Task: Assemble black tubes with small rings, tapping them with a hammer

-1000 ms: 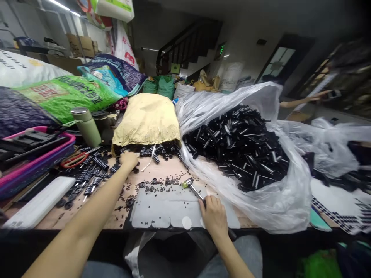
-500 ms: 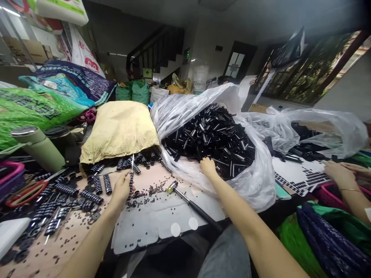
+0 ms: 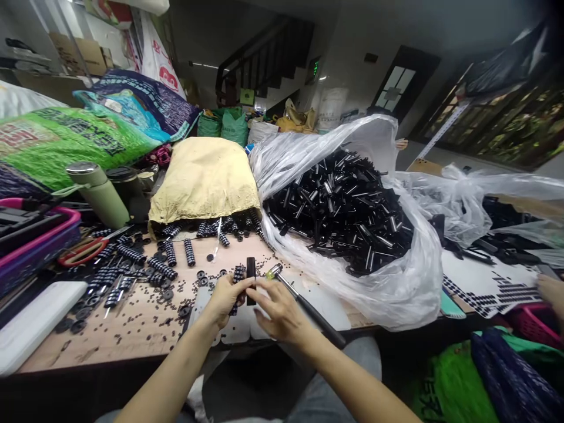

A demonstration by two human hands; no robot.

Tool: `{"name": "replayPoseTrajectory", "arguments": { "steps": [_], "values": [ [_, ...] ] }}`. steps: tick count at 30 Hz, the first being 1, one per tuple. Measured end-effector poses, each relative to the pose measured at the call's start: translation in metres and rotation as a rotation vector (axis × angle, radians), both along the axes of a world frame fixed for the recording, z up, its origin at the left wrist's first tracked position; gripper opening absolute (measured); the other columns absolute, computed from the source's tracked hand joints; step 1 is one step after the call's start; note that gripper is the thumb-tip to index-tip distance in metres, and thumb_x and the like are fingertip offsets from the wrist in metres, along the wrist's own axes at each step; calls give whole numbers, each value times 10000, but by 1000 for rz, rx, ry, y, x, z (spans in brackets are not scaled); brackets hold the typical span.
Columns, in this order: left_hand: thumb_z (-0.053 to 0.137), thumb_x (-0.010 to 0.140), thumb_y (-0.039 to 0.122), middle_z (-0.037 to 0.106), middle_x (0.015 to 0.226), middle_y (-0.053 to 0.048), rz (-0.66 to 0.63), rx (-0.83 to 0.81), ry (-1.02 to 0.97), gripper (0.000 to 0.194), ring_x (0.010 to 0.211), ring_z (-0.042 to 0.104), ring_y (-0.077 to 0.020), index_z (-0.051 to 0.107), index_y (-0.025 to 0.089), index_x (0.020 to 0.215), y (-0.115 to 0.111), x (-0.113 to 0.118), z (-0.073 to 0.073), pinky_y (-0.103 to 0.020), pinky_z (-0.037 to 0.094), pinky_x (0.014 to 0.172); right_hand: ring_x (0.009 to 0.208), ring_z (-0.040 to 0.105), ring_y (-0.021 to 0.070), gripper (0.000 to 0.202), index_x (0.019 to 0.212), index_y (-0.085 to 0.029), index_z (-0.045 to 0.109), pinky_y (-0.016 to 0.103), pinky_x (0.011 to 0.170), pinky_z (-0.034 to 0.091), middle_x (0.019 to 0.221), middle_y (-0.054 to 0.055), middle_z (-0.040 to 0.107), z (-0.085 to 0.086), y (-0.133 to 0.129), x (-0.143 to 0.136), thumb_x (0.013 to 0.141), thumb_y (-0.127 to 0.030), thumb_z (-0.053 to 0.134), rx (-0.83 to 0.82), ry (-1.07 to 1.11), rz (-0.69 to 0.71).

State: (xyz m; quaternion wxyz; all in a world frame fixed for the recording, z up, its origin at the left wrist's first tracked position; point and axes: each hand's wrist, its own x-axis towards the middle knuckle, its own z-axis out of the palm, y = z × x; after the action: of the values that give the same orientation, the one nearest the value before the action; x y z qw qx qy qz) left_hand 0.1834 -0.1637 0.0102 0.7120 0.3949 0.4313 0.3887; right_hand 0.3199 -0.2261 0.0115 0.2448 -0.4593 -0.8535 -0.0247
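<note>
My left hand (image 3: 225, 298) is closed around a stack of small black rings with pale marks (image 3: 238, 274), just above the table's front part. Upright beside that stack is a flat, glossy black plastic piece (image 3: 251, 269). My right hand (image 3: 278, 306) pinches its lower part, and my left thumb also reaches it. Fingers hide the lower ends of both things. To the right lies a hammer (image 3: 311, 308) with a black handle. A large clear plastic bag (image 3: 304, 267) gapes behind it, full of loose black pieces (image 3: 339, 205).
On the left are more ring stacks (image 3: 189, 252), red-handled scissors (image 3: 83, 252), a white box (image 3: 44, 323) and a green flask (image 3: 99, 194). A yellow sack (image 3: 207, 176) stands behind. Tiny black rings are scattered over the table (image 3: 101, 352). At far right shows another person's hand (image 3: 550, 291).
My right hand has come from the bag of black pieces to my left hand, with a black plastic piece in it. My left hand has moved toward me with the ring stack.
</note>
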Motion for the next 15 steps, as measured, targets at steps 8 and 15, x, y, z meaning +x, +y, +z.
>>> {"name": "replayPoseTrajectory", "arguments": {
  "steps": [8, 15],
  "values": [
    [650, 635, 429, 433, 497, 79, -72, 109, 42, 337, 363, 339, -33, 501, 158, 768, -15, -13, 1, -155, 222, 350, 1223, 295, 282, 1007, 1317, -150, 244, 433, 1022, 277, 1306, 150, 333, 16, 14, -11, 487, -406, 754, -198, 182, -121],
    [414, 785, 524, 482, 655, 32, -61, 214, 40, 416, 411, 395, -60, 504, 177, 996, -13, -23, -4, -185, 290, 365, 1249, 271, 275, 1037, 1326, -138, 233, 415, 1012, 306, 1339, 156, 285, -11, -2, -4, 490, -502, 728, -342, 225, -232]
  ]
}}
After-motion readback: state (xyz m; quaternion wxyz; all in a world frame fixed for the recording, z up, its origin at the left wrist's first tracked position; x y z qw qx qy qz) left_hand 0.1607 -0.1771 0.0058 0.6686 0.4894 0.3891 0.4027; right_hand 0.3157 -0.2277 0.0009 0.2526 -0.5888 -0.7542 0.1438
